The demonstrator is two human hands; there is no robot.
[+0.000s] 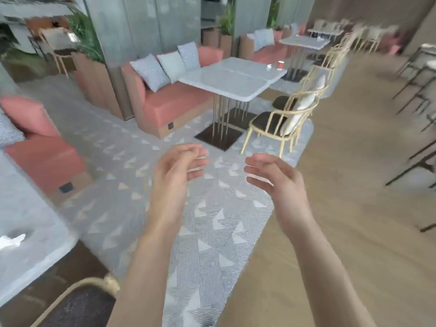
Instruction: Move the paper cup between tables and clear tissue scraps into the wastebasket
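The cup (280, 65) stands upright on the far right corner of the far tabletop (232, 79), well apart from both hands and up and to the right of them; a small white scrap (269, 66), likely tissue, lies just left of it; the right hand (271, 172) is the nearer of the two, so I judge it the likelier one to take the cup once the person has walked over. The left hand (180, 161) and the right are raised over the carpet (188, 220), palms facing each other, fingers loosely curled and holding nothing. The cup is small and red, paper by the task's word, its long axis vertical; the tabletop is pale and marbled with rounded corners on thin metal legs; a cane chair (283, 116) with a dark seat stands at its right side. On the near left tabletop (35, 208) lies another white crumpled scrap (11, 239); no wastebasket is in view.
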